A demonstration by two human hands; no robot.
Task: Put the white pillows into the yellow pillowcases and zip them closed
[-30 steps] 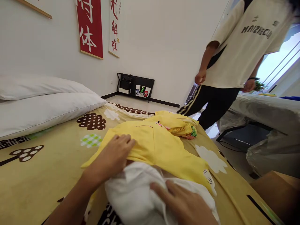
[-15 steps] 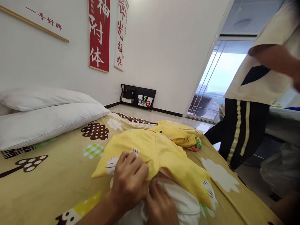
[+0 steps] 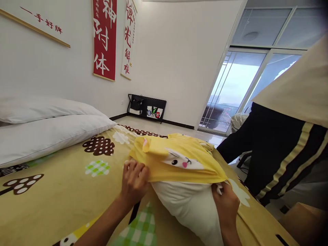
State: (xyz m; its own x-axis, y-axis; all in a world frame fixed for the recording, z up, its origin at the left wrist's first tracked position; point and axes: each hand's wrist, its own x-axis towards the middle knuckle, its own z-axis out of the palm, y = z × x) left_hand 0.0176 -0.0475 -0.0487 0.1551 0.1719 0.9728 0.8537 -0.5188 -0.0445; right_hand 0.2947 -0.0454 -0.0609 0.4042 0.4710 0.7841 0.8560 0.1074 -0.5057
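Note:
A yellow pillowcase (image 3: 159,169) printed with a cartoon animal face lies over the far end of a white pillow (image 3: 184,201) on the bed. The near part of the pillow sticks out of its open edge toward me. With fingers curled, my left hand (image 3: 135,179) grips the left end of that edge. At the right end, my right hand (image 3: 225,201) is closed on the pillowcase edge, against the pillow's side; a bit of white cloth shows by its fingers. How far the pillow reaches inside is hidden.
The bed has a patterned tan sheet (image 3: 64,191). Two white pillows (image 3: 56,136) lie stacked at the left. A person in dark striped trousers (image 3: 276,153) stands close at the right. Beyond the bed, a black rack (image 3: 147,106) stands by the wall, left of a glass door (image 3: 230,82).
My hands have moved apart to opposite ends of the pillowcase opening. The pillowcase has spread, showing its face print and more of the pillow. The person has come nearer at the right.

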